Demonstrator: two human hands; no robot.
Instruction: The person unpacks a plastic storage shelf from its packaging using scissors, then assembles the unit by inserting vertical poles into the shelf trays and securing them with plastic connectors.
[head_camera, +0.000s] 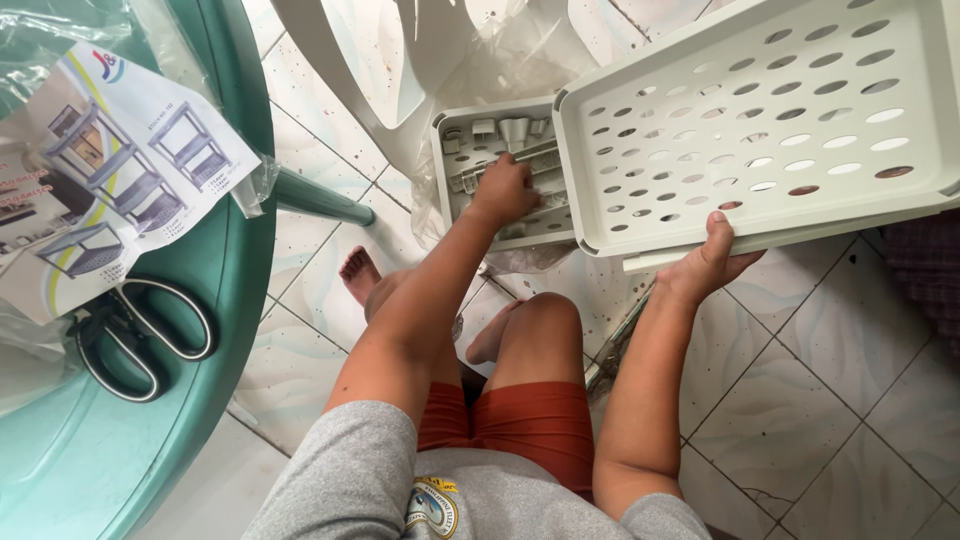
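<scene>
Perforated shelf tray (770, 130) was held tilted above tiled floor (800, 400), right hand (710, 262) gripping its near edge. Left hand (505, 188) reached into second tray (452, 170), fingers closed around small plastic parts (510, 130). Scissors (140, 335) lay on green table (230, 250).

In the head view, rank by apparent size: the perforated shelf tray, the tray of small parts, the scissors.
1. Perforated shelf tray, held by the right hand; it is nearer the camera, which exaggerates it.
2. Tray of small parts, left hand reaching in; partly hidden.
3. Scissors on the green table.
</scene>
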